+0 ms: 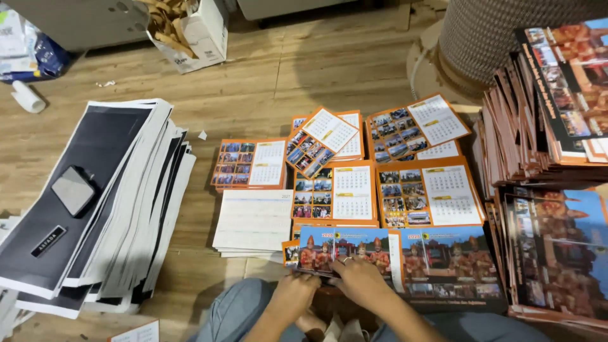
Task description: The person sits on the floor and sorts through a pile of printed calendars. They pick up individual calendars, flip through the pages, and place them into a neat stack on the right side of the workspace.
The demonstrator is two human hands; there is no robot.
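Both hands meet on the cover sheet (pixel 345 250), a blue-and-orange calendar page lying on the floor (pixel 285 69) at its near edge, just in front of the person's knees. The left hand (pixel 292 292) pinches the sheet's near edge with curled fingers; the right hand (pixel 360 282) lies flatter on it, fingers narrow and spread over the lower margin. To do this well, I judge the edges should be squared against the second cover pile (pixel 449 259) touching it on the right before lifting. Beyond lie orange month pages (pixel 335 193) in overlapping piles, a white stack (pixel 253 221) to the left, a tall black-and-white stack (pixel 95 196) far left, and high calendar stacks (pixel 551 126) at the right.
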